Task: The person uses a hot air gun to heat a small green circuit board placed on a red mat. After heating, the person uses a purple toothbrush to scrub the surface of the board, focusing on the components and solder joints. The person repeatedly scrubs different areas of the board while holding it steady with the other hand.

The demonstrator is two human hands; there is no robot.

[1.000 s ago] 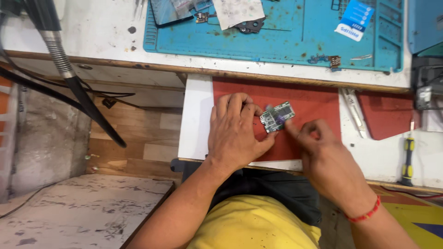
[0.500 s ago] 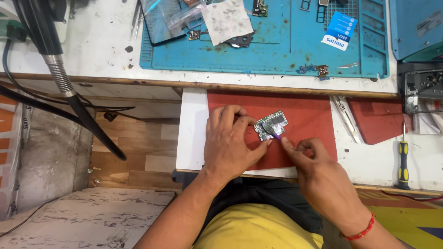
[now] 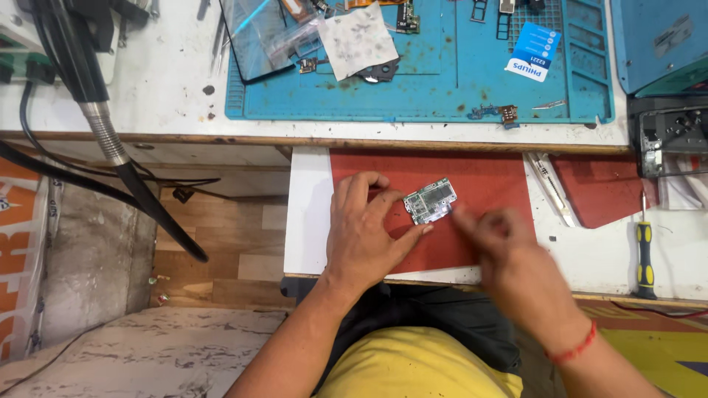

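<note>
A small green and silver circuit board (image 3: pixel 430 200) lies on a red mat (image 3: pixel 490 173). My left hand (image 3: pixel 365 232) pinches the board's left edge, index finger above and thumb tip below. My right hand (image 3: pixel 501 247) is blurred by motion, and its fingertips sit just right of the board's lower corner. I cannot tell if they hold anything. A red thread band circles my right wrist.
The red mat rests on a white pull-out shelf (image 3: pixel 310 214), with tweezers (image 3: pixel 549 190) and a yellow-handled screwdriver (image 3: pixel 645 250) to its right. Behind it a blue work mat (image 3: pixel 442 81) carries small phone parts. A black hose (image 3: pixel 110 144) hangs at the left. A blue box (image 3: pixel 656 37) stands far right.
My left hand has kept its grip on the board. My right hand has stayed by the board's lower right corner and is now blurred by movement. The view has shifted slightly.
</note>
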